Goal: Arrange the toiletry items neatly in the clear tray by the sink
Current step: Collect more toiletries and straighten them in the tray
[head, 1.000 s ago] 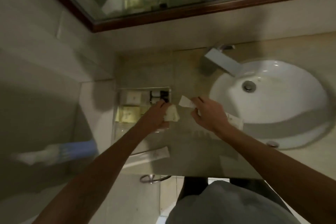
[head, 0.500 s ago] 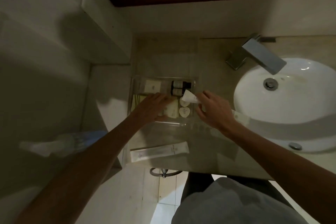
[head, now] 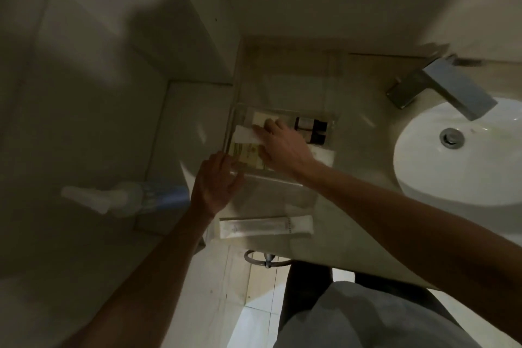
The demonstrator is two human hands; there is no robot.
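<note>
1. The clear tray [head: 334, 118] is sitting on the counter [head: 353, 206], left of the sink [head: 463, 155].
2. The right hand [head: 282, 147] is reaching over the tray, fingers pinching a white sachet [head: 245, 135] at its left side.
3. The left hand [head: 214, 181] is resting loosely spread at the tray's near left corner, grasping nothing.
4. A white tube [head: 267, 226] is lying on the counter nearer, apart from the tray.
</note>
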